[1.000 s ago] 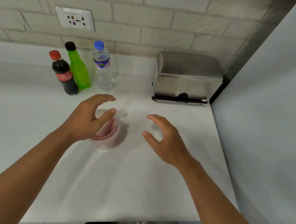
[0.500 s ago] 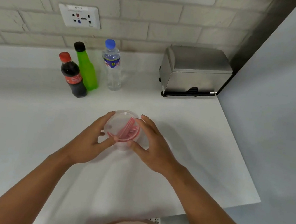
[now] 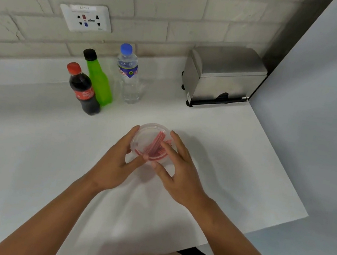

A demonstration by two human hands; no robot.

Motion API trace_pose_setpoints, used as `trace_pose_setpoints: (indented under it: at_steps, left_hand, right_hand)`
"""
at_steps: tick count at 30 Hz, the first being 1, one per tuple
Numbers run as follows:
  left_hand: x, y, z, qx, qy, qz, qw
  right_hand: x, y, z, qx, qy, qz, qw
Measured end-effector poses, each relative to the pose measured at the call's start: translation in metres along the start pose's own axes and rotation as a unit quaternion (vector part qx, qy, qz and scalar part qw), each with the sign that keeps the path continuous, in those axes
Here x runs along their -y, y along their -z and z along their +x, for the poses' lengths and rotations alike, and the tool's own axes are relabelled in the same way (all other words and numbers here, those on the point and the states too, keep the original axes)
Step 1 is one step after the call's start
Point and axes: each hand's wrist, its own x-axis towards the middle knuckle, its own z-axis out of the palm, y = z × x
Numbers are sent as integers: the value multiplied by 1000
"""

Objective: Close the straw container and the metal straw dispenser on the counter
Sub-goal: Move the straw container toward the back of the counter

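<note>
pressing the lid evenly around the rim should seat it. both hands, left hand and right hand, grip the straw container mid-worktop.

We find the scene evenly and softly lit, moderately bright. The white matte counter shows no glare; a faint shadow lies to the right of both hands. The brushed metal box-shaped dispenser carries only a dull sheen. Wide-angle distortion bends the pale brick wall. Slight overall softness; fingers mildly blurred.
</note>
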Motion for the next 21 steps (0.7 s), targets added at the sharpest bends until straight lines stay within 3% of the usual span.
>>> trace_pose_setpoints:
  at_steps: [6, 21]
  left_hand:
    - [15, -9, 11, 26, 22, -33, 999]
    - [17, -20, 79, -52, 62, -147, 986]
  right_hand:
    - [-14, -7, 0, -24, 6, -1, 1000]
    - [-42, -3, 56, -99, 25, -7, 995]
